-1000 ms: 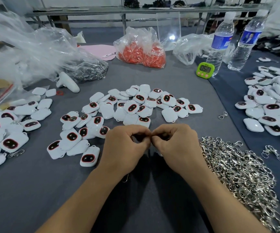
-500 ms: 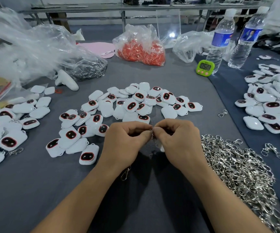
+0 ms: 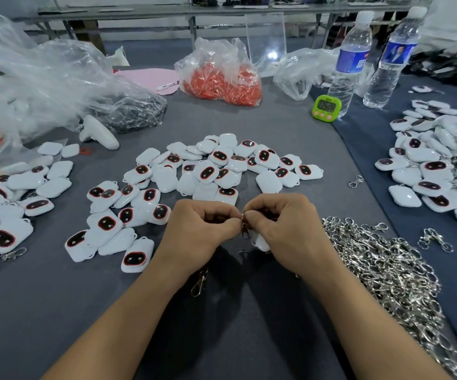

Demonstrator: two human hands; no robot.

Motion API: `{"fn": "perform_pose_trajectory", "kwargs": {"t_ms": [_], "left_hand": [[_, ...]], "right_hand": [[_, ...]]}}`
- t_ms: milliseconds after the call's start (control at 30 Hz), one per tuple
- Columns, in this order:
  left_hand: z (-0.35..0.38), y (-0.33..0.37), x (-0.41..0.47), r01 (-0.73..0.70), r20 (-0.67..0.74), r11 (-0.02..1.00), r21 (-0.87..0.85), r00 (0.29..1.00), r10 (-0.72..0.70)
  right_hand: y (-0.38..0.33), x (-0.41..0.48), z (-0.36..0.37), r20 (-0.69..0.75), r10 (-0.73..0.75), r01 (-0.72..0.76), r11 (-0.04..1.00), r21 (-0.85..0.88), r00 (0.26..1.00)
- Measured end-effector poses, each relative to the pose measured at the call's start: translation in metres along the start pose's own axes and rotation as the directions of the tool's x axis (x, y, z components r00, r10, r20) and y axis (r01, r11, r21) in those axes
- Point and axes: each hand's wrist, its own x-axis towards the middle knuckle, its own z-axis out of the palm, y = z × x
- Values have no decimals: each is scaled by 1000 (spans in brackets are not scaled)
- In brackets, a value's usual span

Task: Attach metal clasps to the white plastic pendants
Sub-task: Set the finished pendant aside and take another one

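Since a second ago, both hands have lifted slightly off the cloth, and a small white plastic pendant [image 3: 260, 242] now shows beneath the right hand [image 3: 285, 229]. That hand curls around the pendant and covers most of it. The left hand [image 3: 200, 231] meets it fingertip to fingertip, pinching a silver metal clasp [image 3: 245, 229] that hangs in the narrow gap between the thumbs. The fingers hide the spot where clasp and pendant join, so it cannot be told whether they are linked. A second silver hook [image 3: 198, 282] shows just under the left wrist.

Both forearms reach in over a grey cloth-covered table [image 3: 43, 311]. Just beyond the knuckles spreads a loose pile of white pendants with dark, red-rimmed faces [image 3: 208, 171]. Beside the right forearm lies a thick heap of silver clasps [image 3: 381, 270], with one stray clasp [image 3: 356, 181] well apart from it. More pendants sit in a pile at the left edge [image 3: 10, 204] and in another on dark blue cloth at the right [image 3: 435, 171].

Farther back stand a lime-green digital timer [image 3: 326, 108] and two clear water bottles [image 3: 350, 58], near a clear bag of orange parts [image 3: 222, 80]. Crumpled clear plastic bags [image 3: 43, 83] crowd the far left.
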Motion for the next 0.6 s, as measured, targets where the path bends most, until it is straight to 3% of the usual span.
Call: {"fn": "perform_pose_trajectory", "kwargs": {"t_ms": [233, 333, 433, 533, 600], "left_hand": [[2, 1, -1, 23, -7, 1000, 2, 1000, -23], [6, -1, -2, -11, -197, 999, 43, 980, 19], [2, -4, -3, -100, -321, 923, 372, 919, 228], [-3, -8, -4, -202, -167, 696, 688, 890, 424], [-2, -8, -5, -306, 25, 621, 722, 908, 418]], "right_hand": [[-2, -1, 1, 26, -10, 9, 1000, 16, 1000], [-3, 0, 4, 28, 166, -168, 966, 197, 986], [-3, 4, 0, 99, 390, -388, 788, 478, 915], [-2, 8, -9, 226, 393, -439, 624, 646, 891], [1, 8, -11, 255, 340, -421, 637, 646, 905]]}}
